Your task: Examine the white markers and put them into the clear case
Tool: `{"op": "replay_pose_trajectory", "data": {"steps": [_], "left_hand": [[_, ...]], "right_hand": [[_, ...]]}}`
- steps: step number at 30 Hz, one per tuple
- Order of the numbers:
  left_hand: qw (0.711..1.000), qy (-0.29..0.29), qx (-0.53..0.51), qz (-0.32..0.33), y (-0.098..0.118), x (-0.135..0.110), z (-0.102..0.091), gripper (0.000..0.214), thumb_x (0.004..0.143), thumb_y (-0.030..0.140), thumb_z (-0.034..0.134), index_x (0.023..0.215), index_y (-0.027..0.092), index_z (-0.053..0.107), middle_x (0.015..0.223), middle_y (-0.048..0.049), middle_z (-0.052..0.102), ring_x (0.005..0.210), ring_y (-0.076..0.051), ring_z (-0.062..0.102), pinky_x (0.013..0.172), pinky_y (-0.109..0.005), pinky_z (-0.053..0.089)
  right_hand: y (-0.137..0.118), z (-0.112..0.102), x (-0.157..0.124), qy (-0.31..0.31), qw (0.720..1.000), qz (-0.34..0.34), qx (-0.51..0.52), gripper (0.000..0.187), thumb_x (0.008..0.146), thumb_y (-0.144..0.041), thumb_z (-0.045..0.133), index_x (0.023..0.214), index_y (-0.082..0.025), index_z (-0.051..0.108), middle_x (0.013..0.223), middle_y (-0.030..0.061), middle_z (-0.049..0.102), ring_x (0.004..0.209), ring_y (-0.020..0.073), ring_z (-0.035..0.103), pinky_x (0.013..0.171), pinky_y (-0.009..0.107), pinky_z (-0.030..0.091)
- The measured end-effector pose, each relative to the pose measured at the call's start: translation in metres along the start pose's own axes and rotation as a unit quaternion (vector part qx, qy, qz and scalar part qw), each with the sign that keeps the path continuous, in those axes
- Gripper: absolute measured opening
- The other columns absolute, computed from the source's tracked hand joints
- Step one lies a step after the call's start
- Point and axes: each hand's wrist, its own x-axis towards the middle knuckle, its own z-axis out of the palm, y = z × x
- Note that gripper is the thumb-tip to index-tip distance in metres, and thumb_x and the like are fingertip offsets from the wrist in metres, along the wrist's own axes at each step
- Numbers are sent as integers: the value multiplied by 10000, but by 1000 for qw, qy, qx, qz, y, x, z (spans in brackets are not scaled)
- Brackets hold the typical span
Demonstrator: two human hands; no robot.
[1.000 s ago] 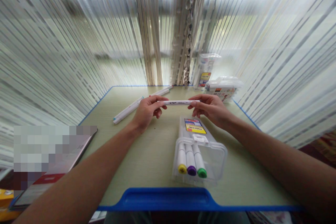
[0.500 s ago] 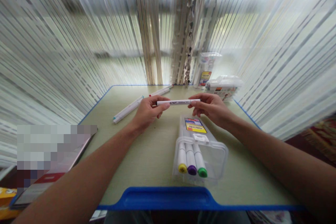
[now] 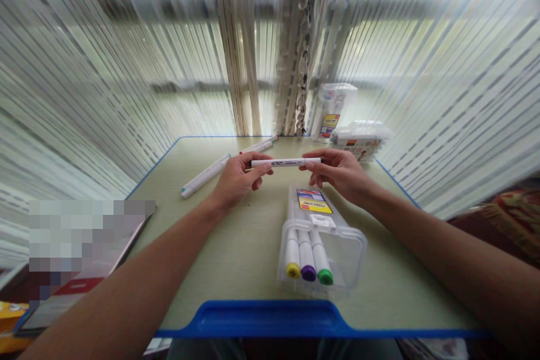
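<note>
A white marker (image 3: 287, 162) with dark ends is held level above the table, gripped at both ends. My left hand (image 3: 240, 175) pinches its left end between thumb and fingers. Its right end is pinched by my right hand (image 3: 337, 171). Just below the right hand lies a clear plastic case (image 3: 354, 250) with a yellow and blue label, its open end facing me. Inside are a yellow-ended marker (image 3: 292, 256), a purple-ended marker (image 3: 307, 259) and a green-ended marker (image 3: 323, 261), side by side at the left.
Several white markers (image 3: 205, 176) lie beyond my left hand on the pale table (image 3: 228, 270), which has a blue edge. At the back right stand an upright clear case (image 3: 331, 112) and a clear box (image 3: 358, 143). String curtains (image 3: 169, 56) hang behind. A blurred-out flat object (image 3: 93, 247) is at left.
Almost nothing differs. The marker has shifted very slightly between my hands, which keep the same hold; the case and other markers stay put.
</note>
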Motion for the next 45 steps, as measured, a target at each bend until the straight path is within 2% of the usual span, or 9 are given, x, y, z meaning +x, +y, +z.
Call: {"op": "replay_pose_trajectory", "data": {"steps": [13, 22, 37, 42, 45], "left_hand": [[1000, 7, -8, -20, 2, 1, 0, 282, 796, 315, 737, 984, 106, 726, 768, -53, 721, 432, -48, 486, 423, -197, 344], [997, 3, -54, -53, 3, 2, -2, 261, 772, 277, 682, 975, 117, 719, 775, -58, 731, 437, -67, 508, 432, -206, 376], [998, 16, -47, -34, 3, 0, -2, 292, 771, 287, 736, 1015, 129, 704, 786, -34, 709, 445, -57, 500, 437, -206, 380], [999, 30, -34, -24, 2, 1, -1, 296, 807, 347, 733, 1005, 129, 709, 754, -33, 715, 422, -51, 486, 419, -199, 350], [999, 31, -29, -23, 0, 1, -1, 295, 829, 400, 722, 937, 126, 696, 745, -50, 737, 412, -50, 477, 417, -198, 344]], "right_hand": [[1, 0, 0, 2, 1000, -9, 1, 361, 688, -303, 898, 1002, -168, 782, 815, 58, 774, 518, 111, 678, 445, 192, 506], [1, 0, 1, 2, 1000, -8, -1, 402, 652, -302, 912, 1000, -158, 773, 781, 39, 754, 516, 120, 670, 447, 214, 510], [-1, 0, 0, 11, 1000, -10, 0, 386, 680, -370, 895, 982, -168, 768, 835, 57, 774, 510, 111, 658, 447, 216, 514], [-2, 1, 1, 28, 1000, -3, 0, 341, 717, -447, 862, 830, -142, 761, 784, 77, 773, 471, 103, 645, 429, 200, 495], [-2, 1, 2, 32, 999, 4, -1, 391, 748, -510, 825, 738, -128, 740, 745, 94, 767, 459, 107, 643, 419, 198, 480]]}}
